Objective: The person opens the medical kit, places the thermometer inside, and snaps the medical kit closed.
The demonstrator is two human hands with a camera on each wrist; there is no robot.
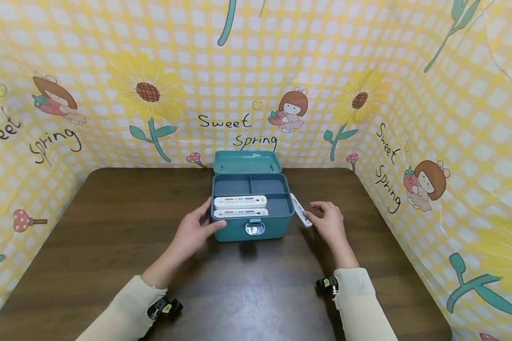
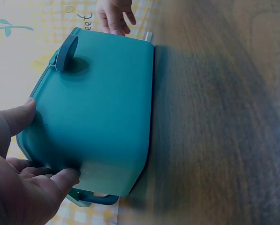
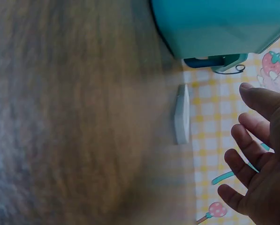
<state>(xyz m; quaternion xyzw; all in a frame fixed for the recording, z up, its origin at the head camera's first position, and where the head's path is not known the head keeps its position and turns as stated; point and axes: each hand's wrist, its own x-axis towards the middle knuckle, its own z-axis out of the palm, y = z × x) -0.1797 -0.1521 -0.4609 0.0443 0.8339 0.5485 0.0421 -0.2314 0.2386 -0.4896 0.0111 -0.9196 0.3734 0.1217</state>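
Observation:
A teal storage box [image 1: 256, 228] with a metal front latch stands on the table, its lid [image 1: 247, 162] tipped back. My left hand [image 1: 195, 227] grips the box's left front corner, the thumb at the front rim and the fingers along the side wall. Two slim white cases [image 1: 240, 202] with small printed marks lie in the front compartment. To the right of the box, a similar white case [image 3: 182, 115] lies on the table. My right hand [image 3: 266, 154] is over it with spread, relaxed fingers, apart from the case in the right wrist view.
The dark wooden table [image 1: 123, 227] reaches back to a yellow checked cloth [image 1: 187, 71] hung around it. Dividers split the box's top tray [image 1: 232, 184] into compartments. A folded handle [image 3: 210, 62] shows at the back of the box.

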